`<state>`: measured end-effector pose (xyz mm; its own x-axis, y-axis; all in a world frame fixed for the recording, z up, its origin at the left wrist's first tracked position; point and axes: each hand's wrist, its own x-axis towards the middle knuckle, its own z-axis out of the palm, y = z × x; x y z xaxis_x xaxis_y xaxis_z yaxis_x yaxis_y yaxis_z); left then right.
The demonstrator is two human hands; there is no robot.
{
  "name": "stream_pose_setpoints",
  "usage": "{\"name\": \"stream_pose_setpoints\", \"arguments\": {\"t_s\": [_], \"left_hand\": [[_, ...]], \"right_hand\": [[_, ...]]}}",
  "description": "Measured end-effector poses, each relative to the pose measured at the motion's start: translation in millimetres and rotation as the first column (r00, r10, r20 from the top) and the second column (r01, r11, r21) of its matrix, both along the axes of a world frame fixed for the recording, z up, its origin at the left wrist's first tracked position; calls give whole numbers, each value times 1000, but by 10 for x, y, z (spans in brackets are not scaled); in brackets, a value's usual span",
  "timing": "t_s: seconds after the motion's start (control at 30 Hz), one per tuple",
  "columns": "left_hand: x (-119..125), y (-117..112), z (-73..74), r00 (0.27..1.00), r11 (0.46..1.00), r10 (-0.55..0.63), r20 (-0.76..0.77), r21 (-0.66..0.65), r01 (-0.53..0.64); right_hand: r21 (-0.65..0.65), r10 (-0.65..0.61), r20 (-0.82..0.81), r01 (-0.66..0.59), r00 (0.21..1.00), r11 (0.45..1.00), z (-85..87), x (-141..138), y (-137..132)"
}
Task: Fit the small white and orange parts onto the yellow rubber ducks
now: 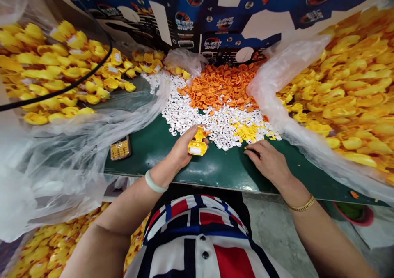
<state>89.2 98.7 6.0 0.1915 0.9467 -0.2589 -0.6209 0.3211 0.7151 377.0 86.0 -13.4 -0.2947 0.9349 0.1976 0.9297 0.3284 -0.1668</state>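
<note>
Left hand [180, 148] gripped a yellow plastic duck [198, 142]; spread right hand [267, 163] lay beside small white plastic pieces [215, 124].

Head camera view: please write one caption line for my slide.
Left hand holds a yellow plastic duck part over a green table; right hand rests near white pieces.

A calculator [120, 148] on the green bench [215, 175], printed blue cardboard [234, 23] behind, black cable [66, 85] at left
</note>
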Motion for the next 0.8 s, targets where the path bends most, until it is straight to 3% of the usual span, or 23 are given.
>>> {"name": "stream_pose_setpoints", "arguments": {"t_s": [0.13,0.33,0.43,0.5,0.67,0.8], "left_hand": [[-6,5,-25,1000,1000,15,12,-17,-15],[-13,-25,-42,1000,1000,-2,-3,-13,2],[-16,-28,-45,999,999,31,-12,-11,-31],[-10,-24,-51,999,999,49,-9,-17,-49],[18,-18,-81,996,996,78,-31,-35,-79],[28,-23,-84,996,995,82,-41,-50,-84]], "right_hand": [[17,38,112,-40,993,999,17,-17,7],[-73,39,197,-25,980,997,73,-45,191],[-1,37,232,-38,972,999,111,-147,205],[93,57,172,-74,983,993,135,-303,144],[274,328,-3,-315,945,909,147,-825,-58],[320,510,-3,-482,860,815,124,-1086,-84]]}}
